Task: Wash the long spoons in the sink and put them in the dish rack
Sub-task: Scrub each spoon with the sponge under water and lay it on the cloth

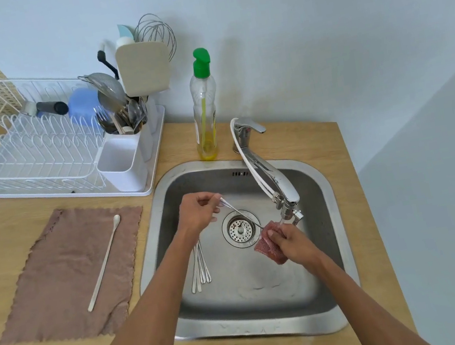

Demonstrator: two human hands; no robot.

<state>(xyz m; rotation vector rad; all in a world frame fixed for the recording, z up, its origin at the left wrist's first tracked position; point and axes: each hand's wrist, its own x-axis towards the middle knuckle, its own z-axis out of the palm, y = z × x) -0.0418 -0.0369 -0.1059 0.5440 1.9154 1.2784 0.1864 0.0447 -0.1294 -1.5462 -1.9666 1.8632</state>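
Red scrubber (269, 249) held by right hand (292, 244) hides one end of spoon (242, 215) pinched by left hand (197, 214).

spoon (241, 214) end: inside scrubber (267, 248) | loose spoons (201, 270): perhaps four, tops under forearm (173, 271)

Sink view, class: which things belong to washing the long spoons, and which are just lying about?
Job: left hand, right hand, held spoon, scrubber, sink, waiting spoons, tap, dish rack.
Lying about: whisk, blue cup, strainer, brown cloth.
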